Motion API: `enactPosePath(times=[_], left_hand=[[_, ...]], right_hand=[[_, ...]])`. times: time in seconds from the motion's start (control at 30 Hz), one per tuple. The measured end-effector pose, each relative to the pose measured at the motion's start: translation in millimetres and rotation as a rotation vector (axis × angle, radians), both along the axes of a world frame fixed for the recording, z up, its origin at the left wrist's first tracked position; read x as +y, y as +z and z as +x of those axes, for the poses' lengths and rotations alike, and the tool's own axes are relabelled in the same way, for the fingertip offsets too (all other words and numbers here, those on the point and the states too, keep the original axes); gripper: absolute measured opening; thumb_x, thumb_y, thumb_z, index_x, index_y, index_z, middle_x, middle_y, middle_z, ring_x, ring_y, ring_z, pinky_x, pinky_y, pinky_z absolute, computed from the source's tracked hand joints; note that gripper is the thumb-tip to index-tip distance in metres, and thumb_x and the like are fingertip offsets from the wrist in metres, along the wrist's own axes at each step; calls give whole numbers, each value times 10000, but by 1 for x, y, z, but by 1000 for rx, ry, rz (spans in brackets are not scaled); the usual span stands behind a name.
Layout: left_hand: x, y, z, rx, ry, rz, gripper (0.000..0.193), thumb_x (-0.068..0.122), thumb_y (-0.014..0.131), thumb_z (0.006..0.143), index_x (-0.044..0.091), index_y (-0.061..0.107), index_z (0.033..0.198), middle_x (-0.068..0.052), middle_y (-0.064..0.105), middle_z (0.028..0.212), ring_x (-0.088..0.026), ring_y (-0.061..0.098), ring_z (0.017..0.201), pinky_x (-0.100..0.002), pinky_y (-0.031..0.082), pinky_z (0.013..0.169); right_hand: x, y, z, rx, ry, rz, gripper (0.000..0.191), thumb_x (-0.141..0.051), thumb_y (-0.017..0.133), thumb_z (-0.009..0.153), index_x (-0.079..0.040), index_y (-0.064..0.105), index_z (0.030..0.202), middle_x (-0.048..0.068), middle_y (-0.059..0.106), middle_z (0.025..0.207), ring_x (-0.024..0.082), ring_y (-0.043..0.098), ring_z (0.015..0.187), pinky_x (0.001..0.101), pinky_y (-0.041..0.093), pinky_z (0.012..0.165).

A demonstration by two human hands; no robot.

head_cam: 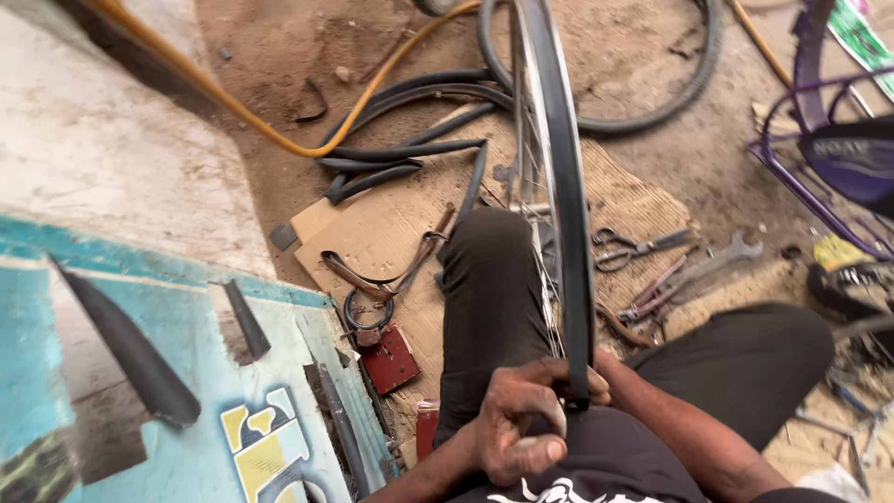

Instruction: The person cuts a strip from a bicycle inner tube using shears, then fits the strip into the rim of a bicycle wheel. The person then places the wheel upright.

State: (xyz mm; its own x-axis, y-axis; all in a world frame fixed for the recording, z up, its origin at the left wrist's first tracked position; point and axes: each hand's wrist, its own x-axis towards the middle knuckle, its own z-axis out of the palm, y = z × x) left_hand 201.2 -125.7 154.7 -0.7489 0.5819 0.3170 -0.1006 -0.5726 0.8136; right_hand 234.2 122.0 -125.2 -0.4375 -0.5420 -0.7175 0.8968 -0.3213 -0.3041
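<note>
Between the knees, the left hand [517, 419] clamps the bicycle wheel's [559, 196] rim strip [579, 373]; the right hand [605, 373], behind it, has a grip I cannot tell. Fingers could pinch if the strip snaps back. Beyond lie scissors [633, 247] and spanners [694, 272].

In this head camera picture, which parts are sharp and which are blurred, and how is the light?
Head view: soft, even daylight, no hard shadows or glare; the left hand and wheel rim are fairly sharp; the painted board at lower left is smeared; the wide lens bends the purple bicycle frame near the right edge.
</note>
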Motion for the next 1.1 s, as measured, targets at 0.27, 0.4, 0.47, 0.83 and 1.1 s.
enactPosePath(times=[0.27,0.4,0.47,0.83,1.1], left_hand=[[6,-14,-3,233,85,-199,232,210,682,920,-8,633,858,-234,674,1329,-296,717,1143,-357,584,992],[12,-30,-5,228,19,-212,199,195,680,912,2,655,873,-212,698,1293,-278,727,1091,-354,595,957],[17,-39,-5,282,56,-230,174,174,685,921,6,653,887,-216,686,1326,-306,715,1184,-378,594,1004],[41,-66,-27,455,159,-344,81,77,702,894,19,645,885,-210,694,1303,-283,751,1077,-341,634,861],[77,-39,-77,527,414,-379,53,92,662,952,47,642,934,-153,743,1131,-219,764,1000,-320,646,840]], right_hand=[[-1,11,10,38,16,-29,289,-327,529,999,-59,612,928,64,527,798,164,482,644,294,398,499],[-4,15,12,51,-21,-28,295,-336,523,1003,-68,609,915,53,518,778,156,471,627,285,391,486],[-1,19,16,48,-48,-37,298,-340,520,1005,-72,608,908,47,514,769,152,466,618,280,388,480],[-14,16,-1,2,-363,-232,318,-363,504,1014,-97,602,871,17,489,716,129,437,571,254,368,447],[-30,49,-33,-54,-549,-317,336,-380,493,1021,-114,597,844,-5,471,677,112,416,536,235,354,422]])
